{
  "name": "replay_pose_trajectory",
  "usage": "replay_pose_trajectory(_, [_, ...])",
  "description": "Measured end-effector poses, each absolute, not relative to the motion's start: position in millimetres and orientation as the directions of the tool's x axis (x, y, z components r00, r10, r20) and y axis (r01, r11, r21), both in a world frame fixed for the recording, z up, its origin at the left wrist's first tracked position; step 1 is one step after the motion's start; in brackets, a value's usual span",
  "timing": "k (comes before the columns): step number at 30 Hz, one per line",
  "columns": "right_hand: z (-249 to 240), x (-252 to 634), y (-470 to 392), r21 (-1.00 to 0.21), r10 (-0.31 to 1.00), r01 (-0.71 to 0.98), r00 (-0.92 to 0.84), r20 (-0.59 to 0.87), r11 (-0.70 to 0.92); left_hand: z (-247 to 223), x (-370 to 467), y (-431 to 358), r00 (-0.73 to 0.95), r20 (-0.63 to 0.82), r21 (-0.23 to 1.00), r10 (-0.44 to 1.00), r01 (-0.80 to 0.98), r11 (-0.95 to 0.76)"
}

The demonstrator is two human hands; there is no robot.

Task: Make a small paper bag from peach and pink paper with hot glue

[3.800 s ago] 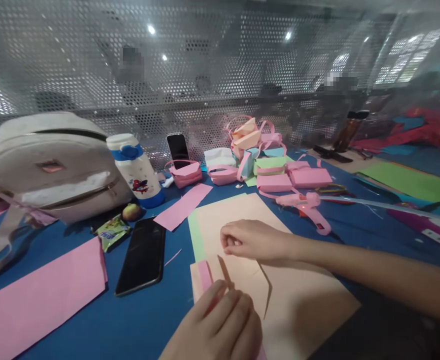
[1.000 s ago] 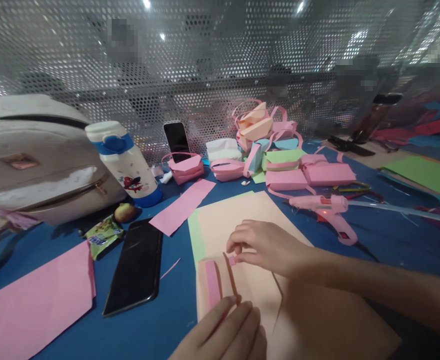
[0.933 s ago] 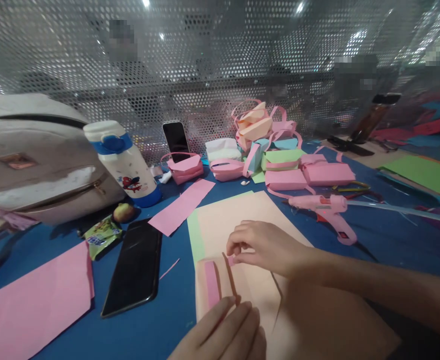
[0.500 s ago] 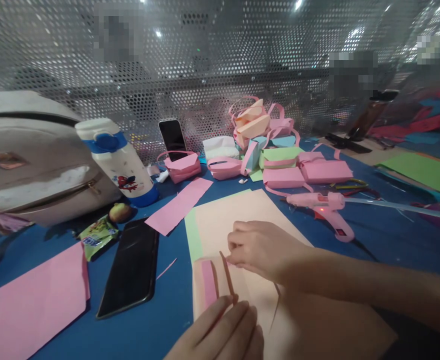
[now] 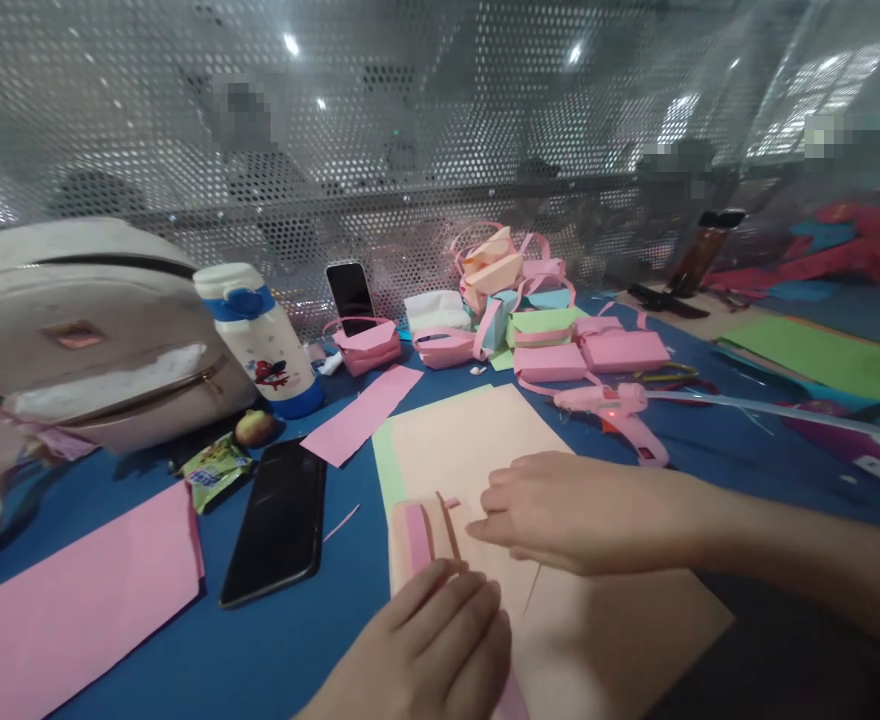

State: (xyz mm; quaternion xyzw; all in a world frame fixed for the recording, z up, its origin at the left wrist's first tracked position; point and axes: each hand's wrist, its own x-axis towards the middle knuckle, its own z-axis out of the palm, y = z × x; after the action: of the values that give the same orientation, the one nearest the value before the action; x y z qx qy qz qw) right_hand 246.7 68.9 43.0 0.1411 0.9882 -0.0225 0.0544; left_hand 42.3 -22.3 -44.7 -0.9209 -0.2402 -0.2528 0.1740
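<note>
My left hand (image 5: 429, 640) is closed on a folded peach paper piece (image 5: 400, 545), its fingers pressing the near end. A pink paper strip (image 5: 417, 535) runs along that piece. The end of another small pink strip (image 5: 452, 502) sticks out at the piece's right side. My right hand (image 5: 597, 510) rests on the paper just right of it, index finger stretched out and the other fingers loosely bent, with nothing visible in them. Large peach sheets (image 5: 470, 430) lie beneath, with a green sheet (image 5: 386, 465) showing at the left edge.
A pink glue gun (image 5: 612, 405) lies right of the sheets. Behind are small pink paper bags (image 5: 549, 362). To the left are a dark phone (image 5: 279, 520), a pink sheet (image 5: 87, 590), a snack packet (image 5: 216, 470), a bottle (image 5: 260, 345) and a backpack (image 5: 110, 340).
My right hand has drawn away to the right from the folded piece, its index finger straightening and the small pink strip's end now showing. My left hand keeps pressing. The view has shifted slightly.
</note>
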Motion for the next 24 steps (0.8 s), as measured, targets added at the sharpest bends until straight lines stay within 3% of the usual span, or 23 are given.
replay_pose_trajectory(3, [52.6, 257.9, 45.6, -0.023, 0.326, 0.327, -0.944, -0.039, 0.945, -42.6, 44.2, -23.3, 0.758, 0.549, -0.178, 0.351, 0.516, -0.838])
replay_pose_trajectory(5, [55.2, 273.2, 29.8, -0.13, 0.368, 0.365, -0.93, 0.003, 0.922, -41.2, 44.5, -23.8, 0.758, 0.546, -0.164, 0.356, 0.514, -0.842])
replay_pose_trajectory(8, [47.6, 314.0, 15.5, -0.354, 0.541, 0.536, -0.835, -0.095, 0.766, -40.8, 44.6, -24.4, 0.759, 0.546, -0.16, 0.355, 0.51, -0.845])
replay_pose_trajectory(10, [33.3, 349.3, 15.9, -0.418, 0.748, 0.714, -0.654, -0.113, 0.561, -40.6, 45.0, -24.5, 0.756, 0.555, -0.161, 0.348, 0.508, -0.846])
replay_pose_trajectory(13, [4.8, 397.6, 30.5, -0.431, 0.96, 0.864, -0.281, 0.02, 0.262, -38.5, 46.5, -24.4, 0.756, 0.554, -0.159, 0.35, 0.508, -0.847])
replay_pose_trajectory(15, [-10.9, 416.2, 45.7, -0.493, 0.984, 0.853, -0.126, 0.123, 0.17, -36.3, 47.7, -24.3, 0.759, 0.55, -0.16, 0.348, 0.505, -0.848])
replay_pose_trajectory(17, [-18.8, 420.0, 61.4, -0.592, 0.985, 0.791, -0.079, 0.151, 0.154, -34.8, 48.8, -24.2, 0.76, 0.55, -0.16, 0.347, 0.503, -0.849])
replay_pose_trajectory(24, [-8.7, 379.9, 92.1, -0.769, 0.979, 0.619, -0.199, 0.042, 0.159, -36.2, 48.8, -22.4, 0.737, 0.588, -0.173, 0.334, 0.517, -0.838])
